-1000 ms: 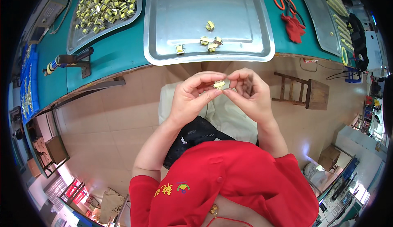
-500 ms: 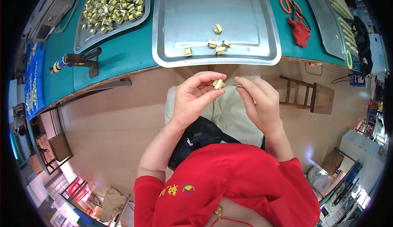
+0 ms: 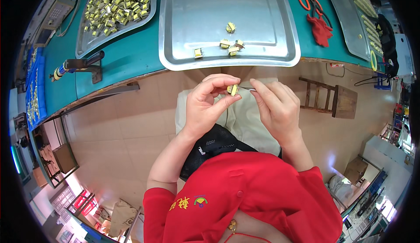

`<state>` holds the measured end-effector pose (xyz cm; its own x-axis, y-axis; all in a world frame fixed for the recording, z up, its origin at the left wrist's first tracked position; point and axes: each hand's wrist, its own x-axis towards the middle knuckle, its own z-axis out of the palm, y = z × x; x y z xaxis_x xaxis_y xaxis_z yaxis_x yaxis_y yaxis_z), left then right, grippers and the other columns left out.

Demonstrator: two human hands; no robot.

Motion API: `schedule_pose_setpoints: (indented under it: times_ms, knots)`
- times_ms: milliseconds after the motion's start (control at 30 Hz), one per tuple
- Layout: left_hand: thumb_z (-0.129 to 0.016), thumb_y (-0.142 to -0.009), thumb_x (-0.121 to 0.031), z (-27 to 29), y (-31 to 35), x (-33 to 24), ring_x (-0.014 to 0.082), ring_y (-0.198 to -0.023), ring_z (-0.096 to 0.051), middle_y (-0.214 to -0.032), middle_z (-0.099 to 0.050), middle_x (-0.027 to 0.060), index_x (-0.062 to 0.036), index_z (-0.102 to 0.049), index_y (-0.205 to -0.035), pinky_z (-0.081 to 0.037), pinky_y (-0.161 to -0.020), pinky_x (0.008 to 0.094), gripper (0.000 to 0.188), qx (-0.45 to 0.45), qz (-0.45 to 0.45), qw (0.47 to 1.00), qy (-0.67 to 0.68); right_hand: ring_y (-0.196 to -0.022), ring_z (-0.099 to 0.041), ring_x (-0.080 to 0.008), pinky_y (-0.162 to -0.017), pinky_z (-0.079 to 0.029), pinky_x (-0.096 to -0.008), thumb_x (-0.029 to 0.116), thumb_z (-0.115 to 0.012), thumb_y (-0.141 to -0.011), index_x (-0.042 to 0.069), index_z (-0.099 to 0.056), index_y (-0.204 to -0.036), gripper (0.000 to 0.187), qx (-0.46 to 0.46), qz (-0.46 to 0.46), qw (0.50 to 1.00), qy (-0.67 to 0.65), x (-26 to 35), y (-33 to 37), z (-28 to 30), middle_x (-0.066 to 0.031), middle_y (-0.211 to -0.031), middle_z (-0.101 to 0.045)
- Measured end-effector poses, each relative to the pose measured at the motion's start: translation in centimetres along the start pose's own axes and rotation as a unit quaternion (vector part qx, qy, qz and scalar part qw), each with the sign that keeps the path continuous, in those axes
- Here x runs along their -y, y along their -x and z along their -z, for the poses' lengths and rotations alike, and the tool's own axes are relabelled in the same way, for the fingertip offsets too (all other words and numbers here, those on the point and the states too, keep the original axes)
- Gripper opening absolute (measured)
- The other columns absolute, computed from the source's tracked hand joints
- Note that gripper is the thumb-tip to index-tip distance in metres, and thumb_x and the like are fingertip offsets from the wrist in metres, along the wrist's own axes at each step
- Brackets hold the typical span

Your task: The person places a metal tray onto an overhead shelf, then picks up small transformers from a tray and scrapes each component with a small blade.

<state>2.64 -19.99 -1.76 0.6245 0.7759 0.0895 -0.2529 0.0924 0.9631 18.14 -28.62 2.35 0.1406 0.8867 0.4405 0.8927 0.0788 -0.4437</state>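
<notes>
Between the thumb and fingertips of my left hand (image 3: 205, 105) is a small yellow transformer (image 3: 232, 90), held above my lap. My right hand (image 3: 280, 109) pinches a thin pointed metal tool (image 3: 247, 89). Its tip reaches the transformer's right side; whether it touches cannot be made out. Beyond my hands, a large metal tray (image 3: 188, 63) bears several similar transformers (image 3: 225, 44) near its front edge. Both hands stay below the tray's near rim.
A second metal tray (image 3: 153, 15) at the far left is heaped with transformers. On the green table (image 3: 127, 61) are a clamp-like fixture (image 3: 87, 65), orange-handled scissors (image 3: 305, 1) and a red cloth (image 3: 320, 30). A wooden stool (image 3: 343, 102) stands right of my legs.
The metal tool has come up to the transformer, its tip now at the right side. The transformer has turned slightly in my left fingers. The view has shifted a little.
</notes>
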Motion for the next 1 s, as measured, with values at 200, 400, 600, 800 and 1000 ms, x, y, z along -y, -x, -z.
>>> schedule_pose_setpoints:
  times_ms: [200, 400, 600, 800, 1000]
  knots:
    - [-0.065, -0.073, 0.012, -0.02, 0.11, 0.10, 0.0169, -0.092, -0.059, -0.107, -0.058, 0.0130, 0.0047, -0.058, -0.103, -0.049, -0.079, 0.0273, 0.031, -0.004, 0.000, 1.000, -0.030, -0.058, -0.053, -0.0230, -0.052, -0.041, -0.0332, 0.005, -0.068, -0.073, 0.005, -0.064, -0.098, 0.025, -0.011, -0.012, 0.999, 0.032, 0.29, 0.40, -0.34, -0.0066, -0.068, -0.054]
    - [-0.066, -0.073, 0.011, -0.14, 0.12, 0.10, 0.0163, -0.091, -0.059, -0.105, -0.059, 0.0124, 0.0045, -0.057, -0.103, -0.049, -0.080, 0.0272, 0.031, -0.014, 0.007, 1.000, -0.025, -0.057, -0.052, -0.0222, -0.051, -0.040, -0.0329, 0.005, -0.068, -0.073, 0.005, -0.065, -0.099, 0.026, -0.015, -0.025, 0.998, 0.054, 0.77, 0.55, -0.53, -0.0060, -0.068, -0.054]
    - [-0.069, -0.073, 0.004, -0.16, 0.12, 0.23, 0.0124, -0.091, -0.058, -0.104, -0.060, 0.0087, 0.0015, -0.060, -0.102, -0.049, -0.080, 0.0260, 0.030, -0.026, 0.021, 0.999, -0.005, -0.056, -0.052, -0.0217, -0.051, -0.040, -0.0325, 0.005, -0.068, -0.074, 0.006, -0.065, -0.099, 0.026, -0.011, -0.034, 0.998, 0.058, 0.94, 0.58, -0.65, -0.0059, -0.068, -0.054]
    - [-0.069, -0.074, 0.005, -0.22, 0.14, 0.24, 0.0126, -0.092, -0.058, -0.104, -0.060, 0.0086, 0.0017, -0.059, -0.102, -0.049, -0.081, 0.0261, 0.030, -0.033, 0.025, 0.999, 0.006, -0.056, -0.052, -0.0214, -0.050, -0.040, -0.0322, 0.005, -0.068, -0.074, 0.006, -0.065, -0.099, 0.025, -0.012, -0.036, 0.998, 0.057, 1.01, 0.55, -0.74, -0.0060, -0.068, -0.054]
    - [-0.067, -0.074, 0.007, -0.33, 0.01, 0.27, 0.0123, -0.093, -0.058, -0.103, -0.059, 0.0084, 0.0022, -0.059, -0.104, -0.049, -0.082, 0.0255, 0.031, -0.036, 0.023, 0.999, 0.026, -0.055, -0.052, -0.0219, -0.050, -0.040, -0.0323, 0.006, -0.067, -0.075, 0.005, -0.064, -0.100, 0.024, -0.016, -0.034, 0.998, 0.049, 0.94, 0.53, -0.90, -0.0065, -0.068, -0.054]
